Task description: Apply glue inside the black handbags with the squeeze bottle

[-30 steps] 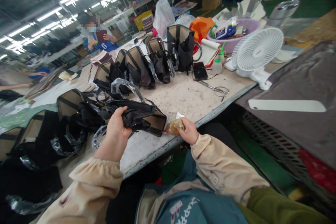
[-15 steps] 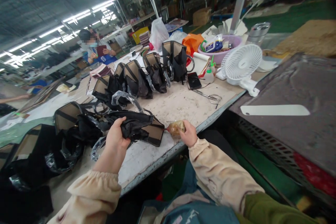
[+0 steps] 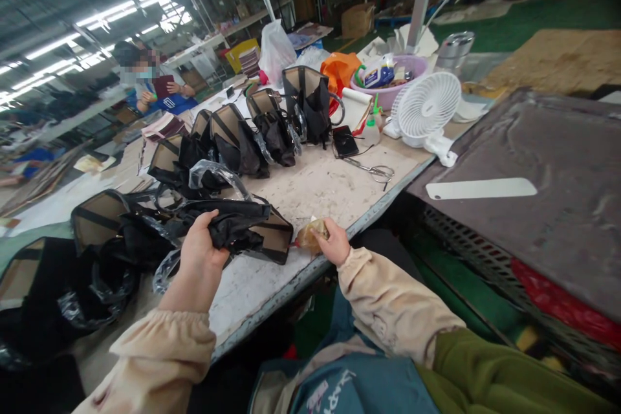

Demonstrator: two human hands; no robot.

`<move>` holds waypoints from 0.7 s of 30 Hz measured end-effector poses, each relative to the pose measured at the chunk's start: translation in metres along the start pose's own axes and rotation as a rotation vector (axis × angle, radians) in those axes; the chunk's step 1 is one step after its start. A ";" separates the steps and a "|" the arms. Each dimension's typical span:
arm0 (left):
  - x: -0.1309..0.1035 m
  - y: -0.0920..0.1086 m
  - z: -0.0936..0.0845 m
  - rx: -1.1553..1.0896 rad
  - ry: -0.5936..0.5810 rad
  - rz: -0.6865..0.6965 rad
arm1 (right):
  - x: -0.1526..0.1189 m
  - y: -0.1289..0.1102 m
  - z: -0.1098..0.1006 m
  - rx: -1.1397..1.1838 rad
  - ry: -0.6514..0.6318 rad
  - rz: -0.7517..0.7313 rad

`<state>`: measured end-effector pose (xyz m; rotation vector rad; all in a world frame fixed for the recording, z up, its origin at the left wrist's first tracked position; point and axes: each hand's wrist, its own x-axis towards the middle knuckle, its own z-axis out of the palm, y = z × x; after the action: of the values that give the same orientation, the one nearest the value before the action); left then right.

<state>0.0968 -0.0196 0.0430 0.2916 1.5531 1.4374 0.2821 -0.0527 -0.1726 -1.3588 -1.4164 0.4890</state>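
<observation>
My left hand [image 3: 198, 250] grips the black fabric lining of a tan-and-black handbag [image 3: 252, 228] lying on its side near the front edge of the worn white table [image 3: 334, 184]. My right hand [image 3: 330, 242] holds a small brownish glue bottle [image 3: 309, 237] with its red tip pointing at the bag's end. Plastic-wrapped handles [image 3: 219, 173] curl up just behind the held bag.
A row of similar bags [image 3: 262, 126] stands across the table toward another worker [image 3: 152, 87] at the far left. Scissors [image 3: 376, 172], a black phone [image 3: 343, 141], a white fan [image 3: 423, 107] and a pink basin [image 3: 395, 77] lie at the right. A dark bench [image 3: 543, 162] stands beside me.
The view has shifted; everything sits further left and lower in the picture. Both hands keep the same hold on the bag and the bottle.
</observation>
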 end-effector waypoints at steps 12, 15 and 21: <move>0.016 -0.003 0.022 0.020 -0.032 0.035 | 0.005 0.008 0.000 -0.058 0.041 -0.050; 0.018 -0.003 0.027 0.006 -0.028 0.046 | 0.004 0.006 -0.001 -0.061 0.030 -0.045; 0.026 -0.005 0.031 -0.001 -0.049 0.047 | 0.005 0.010 -0.001 -0.055 0.042 -0.066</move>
<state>0.1093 0.0179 0.0314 0.3626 1.5145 1.4565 0.2881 -0.0461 -0.1788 -1.3542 -1.4449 0.3788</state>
